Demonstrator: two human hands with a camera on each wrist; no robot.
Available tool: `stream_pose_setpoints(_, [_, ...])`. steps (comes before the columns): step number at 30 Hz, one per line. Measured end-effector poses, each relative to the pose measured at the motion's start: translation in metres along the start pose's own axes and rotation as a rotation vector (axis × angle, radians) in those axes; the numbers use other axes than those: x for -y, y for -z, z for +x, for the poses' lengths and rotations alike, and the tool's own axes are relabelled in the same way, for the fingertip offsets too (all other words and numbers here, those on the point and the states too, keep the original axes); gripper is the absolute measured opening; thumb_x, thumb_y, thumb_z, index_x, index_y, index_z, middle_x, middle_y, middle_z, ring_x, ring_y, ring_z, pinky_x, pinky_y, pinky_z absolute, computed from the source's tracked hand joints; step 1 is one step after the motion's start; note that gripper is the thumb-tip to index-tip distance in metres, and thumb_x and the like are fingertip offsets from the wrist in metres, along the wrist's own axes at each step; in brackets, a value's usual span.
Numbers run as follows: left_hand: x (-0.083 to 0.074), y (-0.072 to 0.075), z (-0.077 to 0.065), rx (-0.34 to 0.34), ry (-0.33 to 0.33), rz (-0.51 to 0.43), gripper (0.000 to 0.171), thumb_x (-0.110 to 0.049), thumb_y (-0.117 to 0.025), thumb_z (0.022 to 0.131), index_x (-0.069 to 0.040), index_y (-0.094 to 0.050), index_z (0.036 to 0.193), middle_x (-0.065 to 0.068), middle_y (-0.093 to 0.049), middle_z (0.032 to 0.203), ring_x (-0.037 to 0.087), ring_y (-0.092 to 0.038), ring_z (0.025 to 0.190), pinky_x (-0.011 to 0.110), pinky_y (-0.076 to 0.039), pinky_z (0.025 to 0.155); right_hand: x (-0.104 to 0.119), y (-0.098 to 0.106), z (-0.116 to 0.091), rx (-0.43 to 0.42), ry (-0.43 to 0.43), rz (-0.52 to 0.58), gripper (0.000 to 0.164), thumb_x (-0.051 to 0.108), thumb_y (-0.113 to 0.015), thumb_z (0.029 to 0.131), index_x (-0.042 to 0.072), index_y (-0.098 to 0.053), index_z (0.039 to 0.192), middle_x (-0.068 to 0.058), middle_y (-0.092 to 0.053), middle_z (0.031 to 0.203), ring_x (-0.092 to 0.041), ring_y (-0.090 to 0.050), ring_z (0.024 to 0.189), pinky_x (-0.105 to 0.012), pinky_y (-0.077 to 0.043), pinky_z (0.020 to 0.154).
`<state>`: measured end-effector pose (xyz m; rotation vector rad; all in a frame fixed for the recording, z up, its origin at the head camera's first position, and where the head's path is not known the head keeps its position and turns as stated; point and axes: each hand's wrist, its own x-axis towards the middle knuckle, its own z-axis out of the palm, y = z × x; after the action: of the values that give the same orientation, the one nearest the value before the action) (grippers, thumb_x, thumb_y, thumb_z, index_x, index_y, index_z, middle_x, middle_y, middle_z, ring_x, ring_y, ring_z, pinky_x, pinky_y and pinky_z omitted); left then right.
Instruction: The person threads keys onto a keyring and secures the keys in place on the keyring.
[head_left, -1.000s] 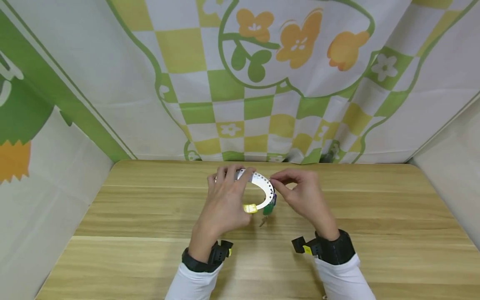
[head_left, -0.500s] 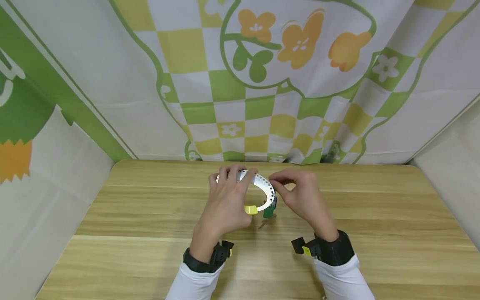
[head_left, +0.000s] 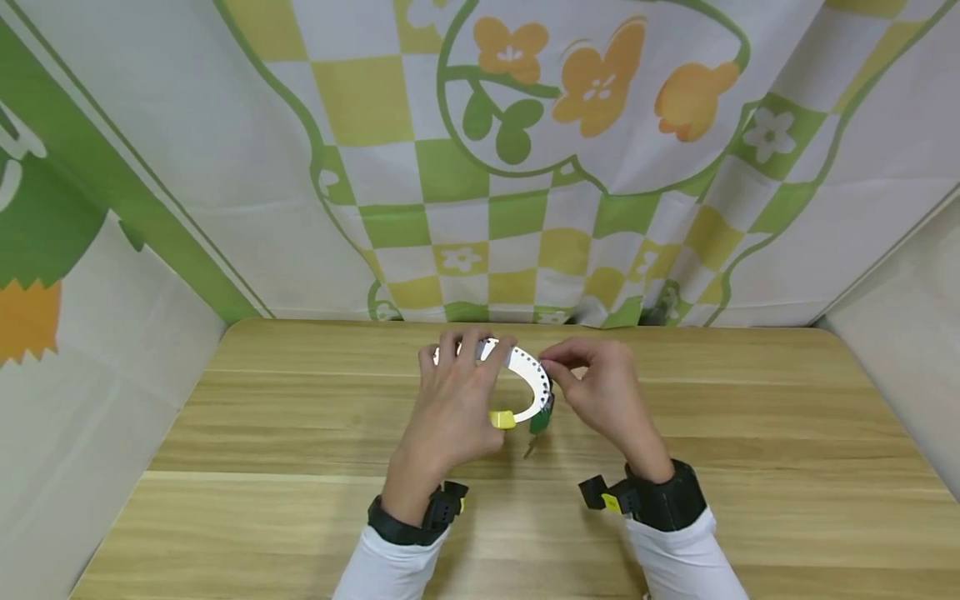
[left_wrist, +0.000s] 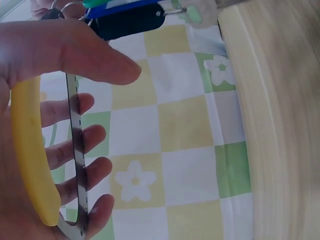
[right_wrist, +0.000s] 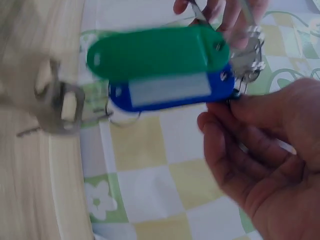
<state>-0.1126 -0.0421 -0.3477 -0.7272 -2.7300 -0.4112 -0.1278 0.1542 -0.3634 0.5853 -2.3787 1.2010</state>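
Observation:
My left hand [head_left: 453, 400] grips a large white metal key ring [head_left: 541, 385] with a row of small holes. Its yellow handle [left_wrist: 32, 155] lies against the palm, and the fingers reach through to the metal strip. On the far right side of the ring, my right hand [head_left: 603, 392] pinches the end of a key tag between thumb and fingers. Below hang a green tag [right_wrist: 150, 52], a blue tag [right_wrist: 170, 92] with a white label and a black tag [left_wrist: 130, 22]. A blurred key [right_wrist: 65, 107] dangles at the lower end. The exact pinch point is partly hidden.
Both hands work above a wooden table [head_left: 300, 517], near its back edge. A checked green and yellow cloth [head_left: 517, 217] hangs behind it, with white walls on both sides. Each wrist wears a black strap with a small camera.
Both hands stay almost in place. The hanging tags and key sway slightly, and the ring shifts a little.

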Motion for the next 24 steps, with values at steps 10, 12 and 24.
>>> stream_pose_setpoints(10, [0.0014,-0.0009,0.0002,-0.004,0.012,-0.001,0.092,-0.02,-0.074,0.043,-0.022,-0.046,0.13,0.006,-0.041,0.128,0.03,-0.032,0.117,0.052,-0.024,0.089,-0.002,-0.0015,0.0005,0.022,-0.018,-0.016,0.005,0.016,-0.068,0.08,0.016,-0.07,0.085,0.01,-0.065,0.079,-0.002,-0.06,0.069,-0.023,-0.047,0.061])
stream_pose_setpoints(12, [0.0006,-0.0014,0.0008,-0.006,0.017,0.015,0.093,-0.021,-0.074,0.043,-0.022,-0.045,0.131,0.006,-0.041,0.127,0.031,-0.032,0.118,0.052,-0.024,0.09,-0.0019,-0.0031,0.0004,0.025,-0.098,0.016,0.004,0.017,-0.068,0.08,0.016,-0.07,0.084,0.01,-0.065,0.078,-0.003,-0.06,0.066,-0.024,-0.047,0.059])
stream_pose_setpoints(24, [-0.0015,-0.0036,-0.0003,0.0,0.035,0.019,0.097,-0.027,-0.079,0.042,-0.02,-0.042,0.132,0.01,-0.041,0.124,0.035,-0.035,0.113,0.054,-0.028,0.086,0.0,-0.0053,0.0004,-0.013,-0.148,0.054,0.005,0.019,-0.068,0.08,0.014,-0.07,0.081,0.01,-0.065,0.075,-0.005,-0.059,0.061,-0.027,-0.046,0.056])
